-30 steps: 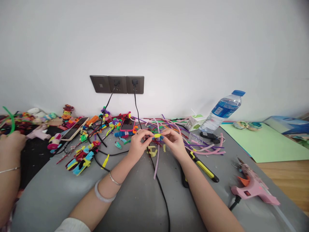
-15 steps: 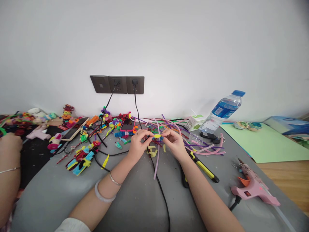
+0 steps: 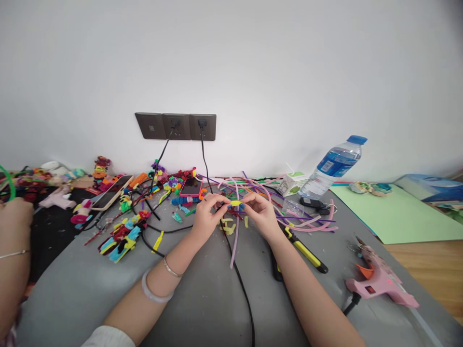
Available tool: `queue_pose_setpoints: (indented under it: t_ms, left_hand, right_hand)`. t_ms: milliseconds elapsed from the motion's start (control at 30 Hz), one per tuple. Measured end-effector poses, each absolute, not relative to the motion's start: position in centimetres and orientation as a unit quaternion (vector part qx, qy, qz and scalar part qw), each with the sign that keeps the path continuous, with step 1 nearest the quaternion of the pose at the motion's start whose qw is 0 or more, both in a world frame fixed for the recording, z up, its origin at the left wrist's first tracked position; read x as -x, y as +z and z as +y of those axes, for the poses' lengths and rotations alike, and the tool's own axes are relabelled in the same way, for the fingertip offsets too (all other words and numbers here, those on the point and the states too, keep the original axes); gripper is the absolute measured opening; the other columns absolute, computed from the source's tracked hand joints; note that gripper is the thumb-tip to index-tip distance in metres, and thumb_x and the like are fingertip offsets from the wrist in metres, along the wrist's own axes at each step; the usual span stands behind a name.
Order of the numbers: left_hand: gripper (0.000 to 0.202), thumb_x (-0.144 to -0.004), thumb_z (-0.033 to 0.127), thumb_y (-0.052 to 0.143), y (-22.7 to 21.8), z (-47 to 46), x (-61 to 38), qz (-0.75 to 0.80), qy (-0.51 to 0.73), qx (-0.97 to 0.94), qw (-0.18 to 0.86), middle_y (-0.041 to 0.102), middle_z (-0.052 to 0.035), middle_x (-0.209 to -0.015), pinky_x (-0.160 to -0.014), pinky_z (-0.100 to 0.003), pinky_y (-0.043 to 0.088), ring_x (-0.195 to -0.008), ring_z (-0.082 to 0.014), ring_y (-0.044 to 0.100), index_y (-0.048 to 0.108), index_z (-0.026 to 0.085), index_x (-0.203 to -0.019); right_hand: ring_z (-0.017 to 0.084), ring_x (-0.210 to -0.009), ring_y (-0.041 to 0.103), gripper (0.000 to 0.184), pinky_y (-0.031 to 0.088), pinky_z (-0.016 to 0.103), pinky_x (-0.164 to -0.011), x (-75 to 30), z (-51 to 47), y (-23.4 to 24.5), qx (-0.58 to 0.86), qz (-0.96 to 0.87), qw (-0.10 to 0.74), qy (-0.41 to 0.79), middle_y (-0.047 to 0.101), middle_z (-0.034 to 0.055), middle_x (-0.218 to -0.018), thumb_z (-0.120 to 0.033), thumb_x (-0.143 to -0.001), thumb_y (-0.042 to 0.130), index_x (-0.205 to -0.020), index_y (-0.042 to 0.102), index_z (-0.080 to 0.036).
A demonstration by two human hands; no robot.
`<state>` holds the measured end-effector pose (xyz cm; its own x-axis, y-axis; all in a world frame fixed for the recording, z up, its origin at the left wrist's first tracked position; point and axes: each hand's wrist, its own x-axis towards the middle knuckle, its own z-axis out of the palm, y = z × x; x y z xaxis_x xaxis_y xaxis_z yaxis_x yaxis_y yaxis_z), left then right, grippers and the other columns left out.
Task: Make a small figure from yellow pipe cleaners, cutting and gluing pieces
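Observation:
My left hand (image 3: 207, 218) and my right hand (image 3: 261, 213) meet over the middle of the grey table (image 3: 202, 299). Between their pinched fingertips is a small yellow strip piece (image 3: 236, 203). A lilac strip (image 3: 235, 241) hangs down from the same spot toward me. Short yellow offcuts (image 3: 227, 226) lie on the table just under the hands. A black cable (image 3: 238, 279) runs beneath them toward the front edge. Both hands have their fingers closed.
A pile of coloured strips (image 3: 300, 219) lies right of my hands, with yellow-handled pliers (image 3: 306, 253) and a pink glue gun (image 3: 379, 282). A water bottle (image 3: 334, 166), small carton (image 3: 293, 182), two phones (image 3: 191, 187) and colourful figures (image 3: 123, 236) stand around. Another person's hand (image 3: 14, 217) works at the far left.
My hands stay almost still, working the yellow piece. The other person's hand at the left has shifted slightly, and the green strip it holds has moved.

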<state>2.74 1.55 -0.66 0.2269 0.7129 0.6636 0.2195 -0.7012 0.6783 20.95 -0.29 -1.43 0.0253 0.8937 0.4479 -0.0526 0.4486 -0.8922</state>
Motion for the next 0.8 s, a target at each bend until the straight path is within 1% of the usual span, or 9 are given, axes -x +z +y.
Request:
queue_pose_setpoints:
  t_ms: [100,200,333,567,800]
  left_hand:
    - [0.006,-0.087,0.022,0.063,-0.6,1.53,-2.72,0.315,0.536,-0.749,0.229,0.068,-0.0036,-0.083,-0.063,-0.025,0.045,-0.07,-0.0142,0.055,0.068,0.019,-0.088]
    - [0.007,-0.088,0.023,0.062,-0.57,1.54,-2.71,0.315,0.536,-0.749,0.23,0.068,-0.0034,-0.083,-0.063,-0.025,0.045,-0.069,-0.0138,0.055,0.068,0.019,-0.088]
    - [0.008,-0.088,0.023,0.062,-0.47,1.5,-2.7,0.316,0.535,-0.749,0.232,0.068,-0.0035,-0.084,-0.062,-0.025,0.044,-0.068,-0.0136,0.055,0.068,0.019,-0.089]
    - [0.01,-0.088,0.025,0.062,-0.4,1.45,-2.74,0.315,0.536,-0.748,0.231,0.068,-0.0039,-0.083,-0.062,-0.026,0.045,-0.068,-0.014,0.055,0.069,0.019,-0.089]
    - [0.009,-0.088,0.023,0.062,-0.47,1.43,-2.7,0.314,0.536,-0.747,0.237,0.069,-0.0046,-0.086,-0.063,-0.025,0.045,-0.072,-0.0146,0.056,0.07,0.019,-0.091]
  right_hand:
    - [0.017,-0.077,0.058,0.02,0.047,0.032,-0.073,-20.93,-0.3,-1.44,0.359,-0.573,0.62,0.398,0.062,0.0018,-0.084,-0.039,-0.078,0.074,-0.088,0.065,-0.024]
    - [0.017,-0.078,0.059,0.023,0.048,0.033,-0.076,-20.94,-0.23,-1.5,0.358,-0.571,0.623,0.398,0.062,0.0018,-0.084,-0.041,-0.077,0.075,-0.088,0.065,-0.024]
    - [0.019,-0.08,0.058,0.021,0.048,0.034,-0.076,-21.02,-0.15,-1.58,0.367,-0.582,0.616,0.383,0.062,0.0031,-0.083,-0.043,-0.077,0.074,-0.084,0.066,-0.024]
    - [0.02,-0.082,0.06,0.02,0.049,0.035,-0.077,-21.14,-0.22,-1.59,0.378,-0.585,0.614,0.371,0.064,0.0041,-0.084,-0.042,-0.078,0.073,-0.083,0.067,-0.023]
    - [0.019,-0.082,0.06,0.013,0.048,0.033,-0.076,-21.18,-0.17,-1.71,0.365,-0.583,0.62,0.378,0.065,0.0032,-0.084,-0.035,-0.079,0.072,-0.084,0.068,-0.024]
